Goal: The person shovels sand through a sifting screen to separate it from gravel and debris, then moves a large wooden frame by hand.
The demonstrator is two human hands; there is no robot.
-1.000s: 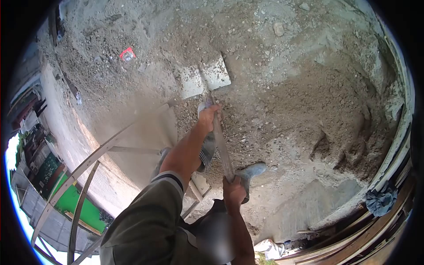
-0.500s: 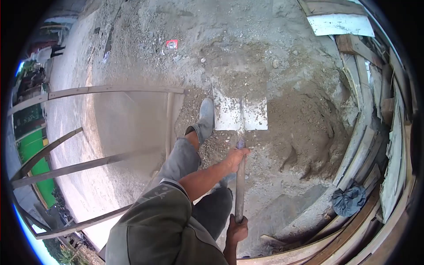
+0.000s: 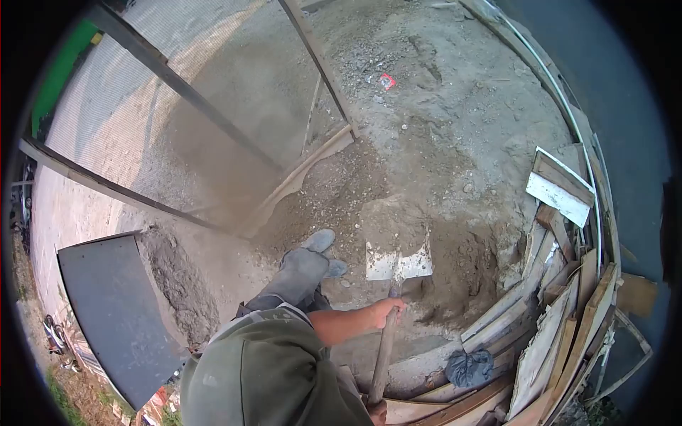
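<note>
A flat, wide-bladed shovel (image 3: 384, 355) lies in front of me, its pale metal blade (image 3: 380, 268) facing up with a heap of grey-brown sand (image 3: 393, 221) covering the far part. My left hand (image 3: 388, 312) is closed around the wooden handle just behind the blade. Lower down, my right hand (image 3: 377, 412) grips the handle's rear end, partly cut off by the bottom of the view. Loose sand (image 3: 462, 273) lies right of the blade. My grey boots (image 3: 321, 241) stand to its left.
A framed mesh screen (image 3: 220, 121) leans at the left, with dust around it. Broken boards (image 3: 568, 334) are piled along the right, near a black plastic bag (image 3: 469, 368). A dark panel (image 3: 114, 312) lies at lower left, and a red wrapper (image 3: 387, 81) lies on the ground.
My view has turned left, so the mesh screen and dark panel show more. The blade carries a taller mound of sand than before. Both hands keep hold of the handle.
</note>
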